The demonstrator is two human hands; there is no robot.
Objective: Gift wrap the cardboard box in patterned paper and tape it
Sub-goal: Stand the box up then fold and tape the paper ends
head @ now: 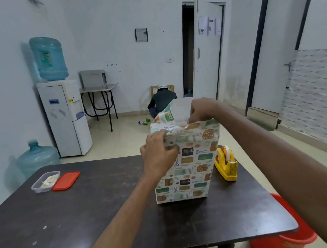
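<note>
The box stands upright on the dark table, its sides covered in white paper printed with green, brown and navy motifs. At its top the paper is loose: a flap sticks up with its white underside showing. My left hand pinches a folded paper edge at the box's upper left corner. My right hand grips the raised flap at the top right. A yellow tape dispenser with a white roll sits just right of the box.
A clear plastic container and its red lid lie at the table's left. A red bucket stands on the floor at the right. A water dispenser, a spare bottle and a crouching person are beyond.
</note>
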